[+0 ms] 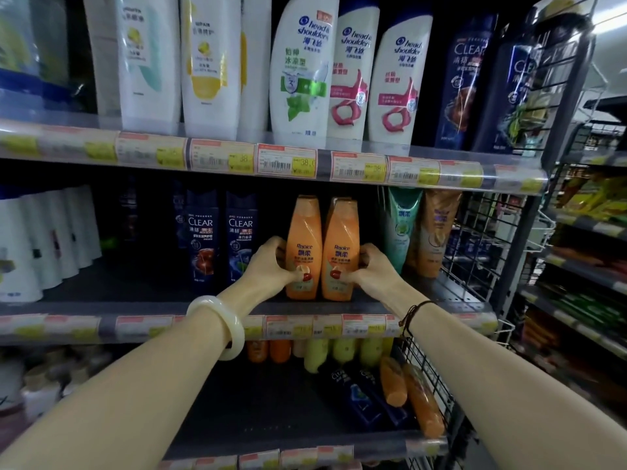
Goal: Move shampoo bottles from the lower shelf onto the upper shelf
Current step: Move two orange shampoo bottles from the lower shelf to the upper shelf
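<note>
Both hands clamp a pair of orange Rejoice bottles between them on the middle shelf (101, 301): my left hand (271, 262) wraps the outer flank of the left orange bottle (303, 247), thumb across its label, while my right hand (368, 266) presses the outer flank of the right orange bottle (341, 249). Squeezed side against side, the two can be steadied as one block, which I judge is why the palms bear inward instead of each closing round a single bottle. Both bottles stand upright with their bases on the shelf board. Just left of the orange pair stand two dark Clear bottles (222, 237); just right of it, a green tube (402, 225) and a tan tube (436, 232) lean by the wire side rack (481, 239). Below the pair, on the bottom shelf (271, 405), more bottles lie tipped on their sides, among them orange lying bottles (412, 395). Above the pair, white Head & Shoulders bottles (349, 72) crowd the top shelf. A white bangle (220, 325) rings my left wrist.
</note>
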